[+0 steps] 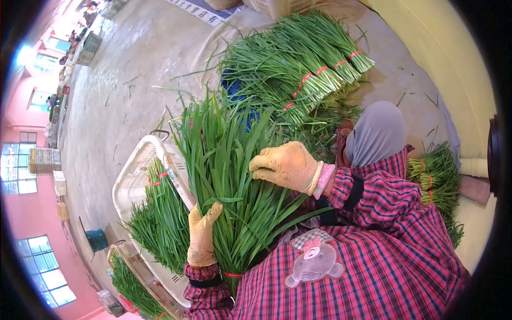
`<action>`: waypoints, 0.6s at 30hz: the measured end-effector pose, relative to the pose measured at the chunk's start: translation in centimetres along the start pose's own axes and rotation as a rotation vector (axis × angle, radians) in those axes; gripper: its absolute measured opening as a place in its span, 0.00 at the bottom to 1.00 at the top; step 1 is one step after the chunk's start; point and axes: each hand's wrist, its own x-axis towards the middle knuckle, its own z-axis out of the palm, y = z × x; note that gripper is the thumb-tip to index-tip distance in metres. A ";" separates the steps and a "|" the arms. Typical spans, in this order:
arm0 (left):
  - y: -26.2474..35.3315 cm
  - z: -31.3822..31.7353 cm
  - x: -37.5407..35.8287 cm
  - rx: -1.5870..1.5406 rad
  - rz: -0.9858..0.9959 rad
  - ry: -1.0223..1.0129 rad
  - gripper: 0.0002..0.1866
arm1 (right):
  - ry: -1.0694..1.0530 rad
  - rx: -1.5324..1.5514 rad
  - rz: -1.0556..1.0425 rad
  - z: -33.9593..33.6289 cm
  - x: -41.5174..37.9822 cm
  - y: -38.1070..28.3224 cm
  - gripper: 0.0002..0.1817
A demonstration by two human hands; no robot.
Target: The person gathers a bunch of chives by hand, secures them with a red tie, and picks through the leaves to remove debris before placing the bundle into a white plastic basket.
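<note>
Both hands wear pale rubber gloves. My left hand point(202, 233) closes around the left side of a large bunch of long green leafy stalks point(232, 197), its thumb on top. A red band rings the bunch at its lower end, near my lap. On the right side of the leaves, my right hand point(284, 166) has its fingers bent and pressed together at the leaf edges. Whatever lies between those fingertips is too small to make out.
Banded green bundles point(298, 64) lie piled on the floor ahead. At the left, a white crate point(137, 165) holds more bundles, with another crate point(152, 288) below it. More bundles point(433, 176) lie at the right by a pale pipe point(473, 167).
</note>
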 end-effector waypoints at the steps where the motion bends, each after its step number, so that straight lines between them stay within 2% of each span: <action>1: -0.1 0.0 0.0 -0.008 0.015 -0.002 0.21 | 0.010 0.023 -0.010 0.1 0.0 0.2 0.11; 5: -0.3 0.0 0.1 -0.007 0.031 -0.001 0.21 | 0.134 0.113 -0.054 0.7 -0.2 1.7 0.11; 7: -0.4 -0.5 0.1 -0.009 0.012 -0.014 0.22 | 0.137 0.627 0.432 -0.5 0.3 1.8 0.12; 9: -0.7 -0.7 0.2 -0.010 -0.006 -0.028 0.23 | 0.218 0.659 0.493 -1.6 0.5 2.2 0.11; 11: -1.0 -0.4 0.3 -0.079 0.034 -0.025 0.24 | 0.201 0.653 0.374 -1.8 0.2 1.7 0.11; 14: -0.5 -0.2 0.2 -0.064 0.024 -0.034 0.24 | 0.130 0.385 0.064 -0.6 -0.3 1.6 0.13; 17: -0.5 -0.2 0.2 -0.056 0.013 -0.024 0.24 | -0.043 0.191 0.044 -0.5 -0.1 -0.1 0.15; 18: -0.5 -0.1 0.2 -0.055 0.012 -0.024 0.24 | -0.021 0.166 0.010 0.2 -0.1 -0.1 0.14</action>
